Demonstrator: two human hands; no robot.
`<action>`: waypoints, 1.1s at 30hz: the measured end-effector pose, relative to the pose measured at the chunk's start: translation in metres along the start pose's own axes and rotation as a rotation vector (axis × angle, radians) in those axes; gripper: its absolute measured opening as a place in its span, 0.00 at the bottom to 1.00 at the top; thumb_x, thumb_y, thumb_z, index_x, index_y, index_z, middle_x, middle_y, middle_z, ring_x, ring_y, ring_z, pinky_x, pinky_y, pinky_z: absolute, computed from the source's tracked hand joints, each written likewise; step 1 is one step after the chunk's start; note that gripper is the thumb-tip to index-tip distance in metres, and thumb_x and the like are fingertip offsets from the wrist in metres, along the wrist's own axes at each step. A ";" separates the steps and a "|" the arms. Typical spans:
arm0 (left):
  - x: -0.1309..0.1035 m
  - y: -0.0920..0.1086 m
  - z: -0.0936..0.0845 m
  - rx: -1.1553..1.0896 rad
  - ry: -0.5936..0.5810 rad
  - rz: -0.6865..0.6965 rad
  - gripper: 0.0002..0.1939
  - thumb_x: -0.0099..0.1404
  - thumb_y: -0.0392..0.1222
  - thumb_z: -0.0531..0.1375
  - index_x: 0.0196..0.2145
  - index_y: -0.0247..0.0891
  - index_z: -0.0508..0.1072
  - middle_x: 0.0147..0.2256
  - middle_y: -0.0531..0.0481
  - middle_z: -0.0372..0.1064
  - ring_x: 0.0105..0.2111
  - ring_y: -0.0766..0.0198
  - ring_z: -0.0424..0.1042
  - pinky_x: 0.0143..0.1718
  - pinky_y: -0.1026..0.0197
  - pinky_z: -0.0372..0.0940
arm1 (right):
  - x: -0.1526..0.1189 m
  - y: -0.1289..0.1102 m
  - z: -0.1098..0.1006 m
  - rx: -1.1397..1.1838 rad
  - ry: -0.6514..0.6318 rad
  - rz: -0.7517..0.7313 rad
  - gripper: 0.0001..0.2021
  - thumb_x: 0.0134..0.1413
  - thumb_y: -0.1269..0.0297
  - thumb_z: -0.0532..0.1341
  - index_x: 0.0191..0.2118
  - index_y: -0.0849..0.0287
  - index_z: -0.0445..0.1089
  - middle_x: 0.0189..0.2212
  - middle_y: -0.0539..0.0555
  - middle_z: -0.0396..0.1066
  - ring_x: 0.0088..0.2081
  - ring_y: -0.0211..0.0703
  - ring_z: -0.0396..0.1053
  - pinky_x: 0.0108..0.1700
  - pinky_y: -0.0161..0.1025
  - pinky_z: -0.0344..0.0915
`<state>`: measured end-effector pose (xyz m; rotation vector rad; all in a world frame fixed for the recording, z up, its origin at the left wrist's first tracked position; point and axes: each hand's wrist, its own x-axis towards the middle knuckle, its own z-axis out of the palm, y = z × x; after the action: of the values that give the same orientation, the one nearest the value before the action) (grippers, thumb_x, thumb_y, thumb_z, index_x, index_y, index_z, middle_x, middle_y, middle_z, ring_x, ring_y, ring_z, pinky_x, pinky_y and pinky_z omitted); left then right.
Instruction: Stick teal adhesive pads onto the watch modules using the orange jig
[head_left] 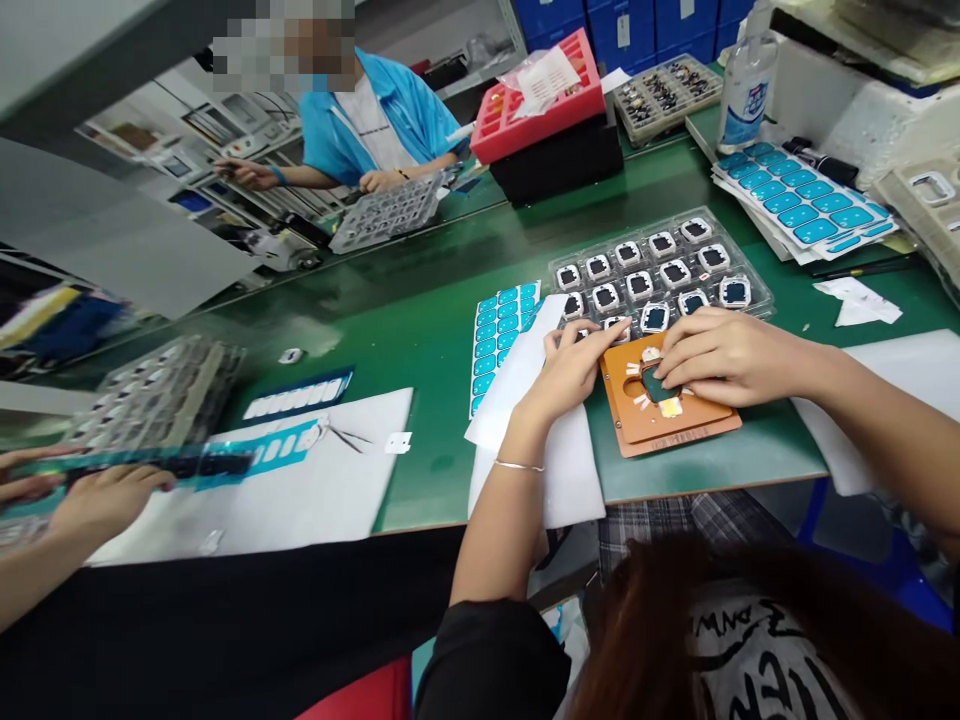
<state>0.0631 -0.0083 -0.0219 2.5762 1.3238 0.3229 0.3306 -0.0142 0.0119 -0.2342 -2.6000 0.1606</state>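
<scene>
My left hand [574,365] rests palm down beside the upper left corner of an orange fixture plate [637,425], over a white sheet [499,405]. Its fingers are bent and apart, with nothing visible between them. My right hand [720,355] lies over the plate's right part, fingers together and tips pressed on a dark piece [657,385] in the central opening. White tabs and a yellow square [670,408] surround that opening. Just behind both hands, a clear tray [756,290] holds several white frames with dark centres. Blue-patterned label sheets [487,345] lie left of the tray.
A co-worker's hands [112,500] hold a black strip at the left, over white foam [352,500]. Another person [375,120] sits across the table. A red tray [540,100] on a black box, a clear bottle [748,90] and more blue label sheets [810,200] stand behind.
</scene>
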 end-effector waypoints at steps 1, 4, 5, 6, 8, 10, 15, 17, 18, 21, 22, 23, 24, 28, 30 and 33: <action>0.000 0.000 0.001 0.006 0.007 -0.008 0.31 0.69 0.28 0.43 0.67 0.46 0.53 0.57 0.47 0.68 0.55 0.54 0.56 0.54 0.47 0.47 | 0.000 -0.001 0.000 0.000 -0.010 0.000 0.13 0.63 0.73 0.53 0.40 0.57 0.76 0.42 0.52 0.77 0.46 0.47 0.69 0.46 0.47 0.66; 0.000 -0.002 0.002 0.009 0.015 -0.026 0.29 0.70 0.30 0.44 0.66 0.46 0.57 0.56 0.46 0.69 0.53 0.53 0.56 0.51 0.48 0.49 | 0.000 -0.001 0.000 0.004 -0.039 0.010 0.14 0.62 0.73 0.53 0.39 0.57 0.76 0.41 0.53 0.76 0.45 0.48 0.66 0.45 0.48 0.64; 0.000 -0.002 0.002 0.001 0.018 -0.024 0.29 0.70 0.30 0.44 0.65 0.47 0.58 0.55 0.46 0.69 0.52 0.53 0.56 0.50 0.49 0.50 | 0.000 -0.001 0.001 0.006 -0.042 0.019 0.14 0.62 0.73 0.53 0.40 0.57 0.76 0.41 0.53 0.76 0.45 0.48 0.66 0.45 0.48 0.64; 0.000 -0.002 0.002 -0.008 0.024 -0.017 0.28 0.70 0.31 0.44 0.65 0.47 0.59 0.55 0.46 0.68 0.51 0.54 0.57 0.50 0.49 0.52 | 0.000 -0.001 0.002 0.010 -0.035 0.032 0.14 0.62 0.73 0.53 0.40 0.57 0.76 0.42 0.53 0.76 0.44 0.48 0.66 0.45 0.47 0.64; 0.000 -0.004 0.000 -0.025 0.050 0.007 0.27 0.71 0.33 0.44 0.64 0.48 0.61 0.52 0.45 0.68 0.48 0.55 0.60 0.48 0.50 0.55 | 0.001 -0.001 0.004 0.013 0.009 0.066 0.13 0.61 0.73 0.54 0.41 0.57 0.76 0.43 0.54 0.76 0.44 0.47 0.65 0.46 0.47 0.64; 0.000 -0.008 -0.002 -0.040 0.090 0.068 0.26 0.71 0.34 0.45 0.62 0.48 0.65 0.47 0.45 0.69 0.45 0.57 0.64 0.47 0.52 0.59 | 0.002 -0.001 0.007 -0.006 0.075 0.096 0.12 0.60 0.74 0.55 0.41 0.59 0.76 0.43 0.54 0.76 0.43 0.46 0.66 0.47 0.46 0.64; 0.002 -0.022 -0.008 -0.109 0.289 0.295 0.21 0.71 0.37 0.49 0.57 0.48 0.70 0.39 0.48 0.68 0.39 0.63 0.70 0.40 0.62 0.66 | 0.005 0.007 0.015 -0.087 0.127 0.151 0.13 0.58 0.75 0.55 0.40 0.59 0.77 0.44 0.54 0.77 0.41 0.43 0.68 0.45 0.42 0.66; -0.001 -0.019 -0.013 -0.115 0.441 0.271 0.19 0.70 0.39 0.53 0.56 0.48 0.71 0.38 0.49 0.70 0.37 0.64 0.71 0.38 0.64 0.67 | 0.007 0.006 0.017 -0.108 0.148 0.168 0.15 0.58 0.76 0.54 0.40 0.60 0.77 0.45 0.55 0.76 0.42 0.43 0.69 0.47 0.42 0.67; -0.003 -0.015 -0.017 -0.127 0.516 0.241 0.18 0.70 0.40 0.55 0.56 0.48 0.71 0.38 0.50 0.70 0.37 0.63 0.71 0.38 0.64 0.68 | 0.009 0.004 0.019 -0.113 0.175 0.176 0.15 0.58 0.76 0.53 0.41 0.60 0.77 0.48 0.57 0.75 0.45 0.43 0.70 0.49 0.42 0.67; -0.009 0.001 -0.023 -0.222 0.617 0.214 0.18 0.68 0.41 0.59 0.55 0.48 0.72 0.40 0.50 0.72 0.37 0.63 0.73 0.38 0.64 0.68 | 0.014 -0.005 0.024 -0.076 0.302 0.176 0.14 0.63 0.73 0.53 0.43 0.62 0.77 0.58 0.63 0.68 0.50 0.43 0.70 0.52 0.43 0.66; -0.010 0.007 -0.023 -0.269 0.595 0.245 0.17 0.68 0.41 0.59 0.54 0.48 0.72 0.40 0.49 0.72 0.37 0.64 0.73 0.37 0.65 0.69 | 0.015 -0.008 0.026 -0.049 0.342 0.169 0.14 0.64 0.71 0.53 0.44 0.63 0.77 0.60 0.65 0.65 0.51 0.43 0.70 0.52 0.43 0.66; -0.010 0.013 -0.023 -0.313 0.553 0.288 0.17 0.68 0.40 0.58 0.54 0.48 0.73 0.39 0.49 0.73 0.37 0.64 0.74 0.36 0.66 0.69 | 0.016 -0.009 0.027 -0.019 0.379 0.155 0.13 0.66 0.70 0.53 0.44 0.64 0.76 0.60 0.66 0.65 0.51 0.43 0.70 0.52 0.43 0.67; -0.010 0.018 -0.022 -0.348 0.502 0.332 0.17 0.69 0.40 0.58 0.54 0.48 0.73 0.39 0.49 0.73 0.37 0.64 0.74 0.36 0.66 0.69 | 0.017 -0.010 0.028 0.014 0.411 0.141 0.13 0.67 0.69 0.53 0.44 0.65 0.76 0.58 0.66 0.67 0.51 0.42 0.71 0.52 0.42 0.67; -0.011 0.030 -0.014 -0.371 0.389 0.383 0.20 0.68 0.41 0.58 0.57 0.50 0.70 0.42 0.47 0.74 0.41 0.60 0.76 0.41 0.63 0.71 | 0.018 -0.010 0.026 0.146 0.440 0.192 0.10 0.65 0.67 0.56 0.40 0.62 0.76 0.47 0.61 0.76 0.48 0.42 0.73 0.51 0.41 0.68; -0.012 0.030 -0.012 -0.337 0.425 0.346 0.21 0.67 0.43 0.59 0.58 0.50 0.68 0.46 0.45 0.74 0.46 0.56 0.74 0.45 0.59 0.71 | 0.017 -0.010 0.021 0.191 0.439 0.320 0.07 0.63 0.66 0.59 0.39 0.59 0.76 0.43 0.58 0.78 0.44 0.42 0.75 0.49 0.41 0.70; -0.016 0.029 -0.012 -0.263 0.469 0.333 0.17 0.66 0.44 0.59 0.53 0.48 0.70 0.46 0.46 0.74 0.50 0.54 0.70 0.48 0.54 0.69 | 0.011 -0.008 0.013 0.212 0.448 0.455 0.06 0.60 0.68 0.61 0.37 0.59 0.76 0.37 0.55 0.79 0.38 0.41 0.76 0.43 0.38 0.72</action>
<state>0.0727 -0.0370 -0.0031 2.5685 0.8776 1.1357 0.3137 -0.0208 0.0076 -0.6964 -2.0342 0.4820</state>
